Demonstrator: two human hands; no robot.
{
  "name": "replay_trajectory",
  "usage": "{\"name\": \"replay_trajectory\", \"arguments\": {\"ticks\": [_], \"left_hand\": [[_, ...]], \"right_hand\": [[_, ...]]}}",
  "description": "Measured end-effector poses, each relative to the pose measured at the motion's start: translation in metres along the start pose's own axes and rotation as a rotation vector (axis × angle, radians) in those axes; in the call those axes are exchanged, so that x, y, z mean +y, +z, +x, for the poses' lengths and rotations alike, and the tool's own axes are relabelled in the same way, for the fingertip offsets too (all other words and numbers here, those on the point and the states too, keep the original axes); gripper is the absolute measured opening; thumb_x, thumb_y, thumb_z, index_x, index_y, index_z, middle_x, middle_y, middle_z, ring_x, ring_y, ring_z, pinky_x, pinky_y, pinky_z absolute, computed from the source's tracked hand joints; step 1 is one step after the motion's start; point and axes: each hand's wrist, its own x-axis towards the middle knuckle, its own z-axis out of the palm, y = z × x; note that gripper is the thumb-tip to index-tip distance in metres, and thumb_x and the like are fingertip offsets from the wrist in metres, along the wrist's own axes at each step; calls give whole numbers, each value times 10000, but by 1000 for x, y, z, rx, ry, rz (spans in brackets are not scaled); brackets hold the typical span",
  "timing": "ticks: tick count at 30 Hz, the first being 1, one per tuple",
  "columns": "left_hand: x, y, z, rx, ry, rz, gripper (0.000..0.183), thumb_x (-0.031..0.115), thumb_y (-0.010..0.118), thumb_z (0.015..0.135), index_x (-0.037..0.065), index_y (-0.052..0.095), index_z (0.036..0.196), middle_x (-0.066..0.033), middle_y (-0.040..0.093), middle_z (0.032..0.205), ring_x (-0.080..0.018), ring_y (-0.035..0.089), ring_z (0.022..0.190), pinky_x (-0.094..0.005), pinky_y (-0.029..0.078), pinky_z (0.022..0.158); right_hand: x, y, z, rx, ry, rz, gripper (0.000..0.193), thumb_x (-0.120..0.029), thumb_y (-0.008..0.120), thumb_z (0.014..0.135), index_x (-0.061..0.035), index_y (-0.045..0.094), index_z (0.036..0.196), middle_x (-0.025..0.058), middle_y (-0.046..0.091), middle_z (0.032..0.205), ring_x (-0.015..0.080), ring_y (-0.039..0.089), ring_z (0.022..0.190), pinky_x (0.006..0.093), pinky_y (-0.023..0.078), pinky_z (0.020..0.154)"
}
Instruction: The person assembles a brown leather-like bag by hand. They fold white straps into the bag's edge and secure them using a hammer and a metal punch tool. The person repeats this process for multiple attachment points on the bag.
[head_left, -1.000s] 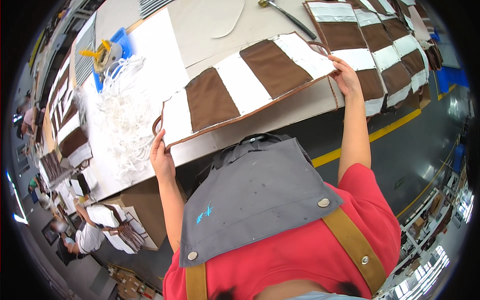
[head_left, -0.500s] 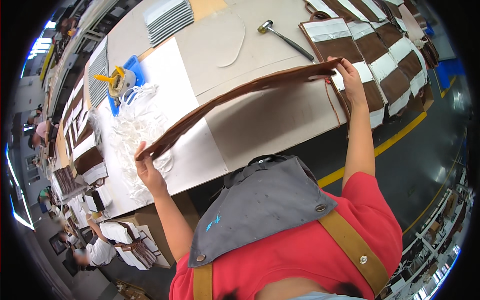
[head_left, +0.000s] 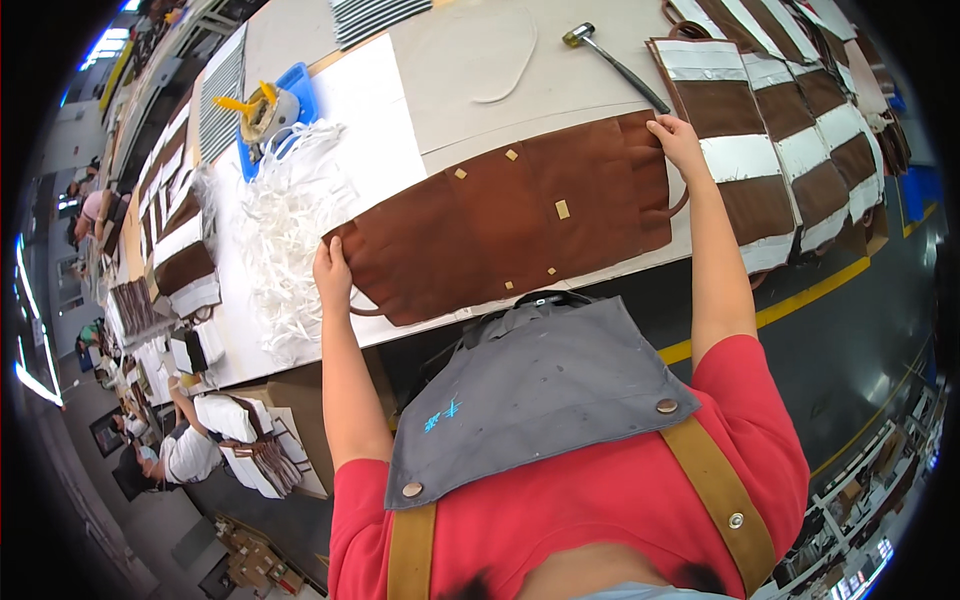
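A long brown leather bag piece (head_left: 460, 230) lies spread flat across the near part of the table, with small tan patches on its face and a loop handle at each end. My left hand (head_left: 333, 272) grips its left end, fingers closed over the edge. At the far right corner, my right hand (head_left: 680, 148) pinches the leather, thumb on top. Just beyond that corner lies a hammer (head_left: 625, 72) with a dark handle. Beside my left hand is a heap of white strips (head_left: 285, 230).
A blue tray (head_left: 303, 88) holds a pot with yellow-handled tools. Brown-and-white bag pieces (head_left: 740, 155) overlap at the table's right end. Striped stacks (head_left: 222, 105) sit at the far left. A seated person (head_left: 190, 452) works at lower left.
The leather piece, held up nearly edge-on before, now lies flat with its patched face showing. Both hands have come down with it, still gripping its ends. The view has shifted slightly.
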Motion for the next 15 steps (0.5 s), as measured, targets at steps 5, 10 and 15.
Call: {"name": "replay_trajectory", "arguments": {"ticks": [5, 10, 15], "left_hand": [[-16, 4, 13, 9, 2, -27, 267, 190, 492, 962, -43, 615, 1004, -124, 659, 854, -171, 580, 777, -304, 454, 742], [-31, 5, 16, -23, -96, -166, 258, 200, 506, 971, -33, 618, 973, -36, 626, 838, -86, 526, 772, -247, 439, 716], [-18, 12, 12, -52, -198, -209, 296, 233, 503, 979, -30, 621, 1044, -44, 644, 935, -93, 553, 845, -242, 444, 772]], "right_hand": [[7, 13, 17, -90, -46, -32, 285, -252, 610, 879, 13, 658, 974, 3, 583, 716, 92, 508, 692, 278, 420, 647], [14, 16, 16, -81, 11, 55, 289, -253, 604, 895, 10, 659, 1001, 13, 619, 804, 90, 531, 772, 262, 427, 700], [13, 18, 11, -70, 78, 138, 285, -255, 617, 895, -13, 668, 1036, -7, 636, 861, 81, 546, 809, 244, 434, 717]]}}
